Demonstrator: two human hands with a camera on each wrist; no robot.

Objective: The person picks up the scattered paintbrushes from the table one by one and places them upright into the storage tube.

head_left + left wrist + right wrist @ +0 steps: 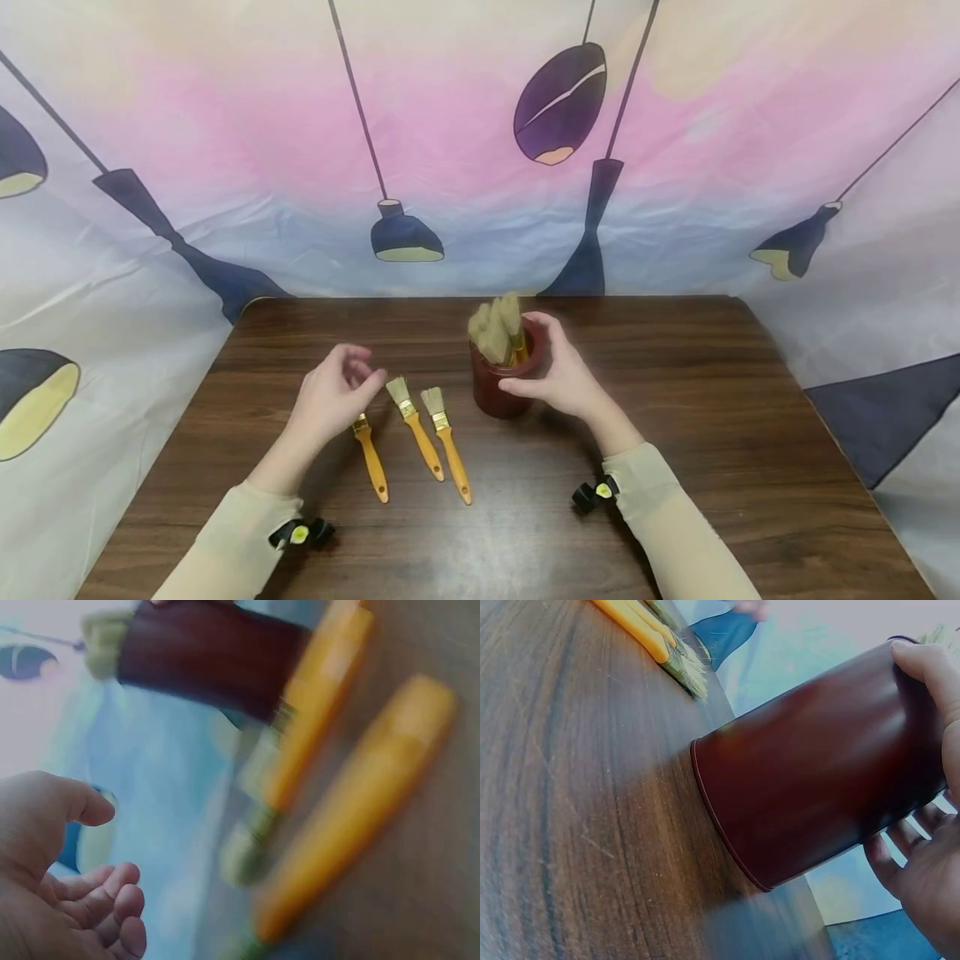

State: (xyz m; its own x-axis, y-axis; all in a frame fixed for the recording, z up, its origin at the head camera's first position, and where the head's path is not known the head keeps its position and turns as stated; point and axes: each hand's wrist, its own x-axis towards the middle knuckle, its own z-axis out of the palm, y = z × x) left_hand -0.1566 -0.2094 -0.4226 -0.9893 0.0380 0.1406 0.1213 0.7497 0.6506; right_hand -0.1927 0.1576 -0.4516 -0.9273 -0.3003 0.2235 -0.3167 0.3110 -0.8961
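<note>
A dark red cup (501,385) stands on the wooden table (705,400) with several brushes (497,330) upright in it, bristles up. My right hand (558,371) grips the cup (817,757) from its right side, thumb across the front. Three orange-handled brushes lie on the table left of the cup: one (371,457) partly under my left hand, a middle one (415,425), and a right one (448,443). My left hand (336,398) hovers over the leftmost brush with fingers loosely curled, holding nothing. The left wrist view shows blurred orange handles (360,810) and my empty palm (52,892).
A printed cloth backdrop (480,150) with lamp shapes surrounds the table on three sides. Small black wrist cameras (300,533) (596,493) sit at both sleeves. Bare wood lies to the right of the cup and along the near edge.
</note>
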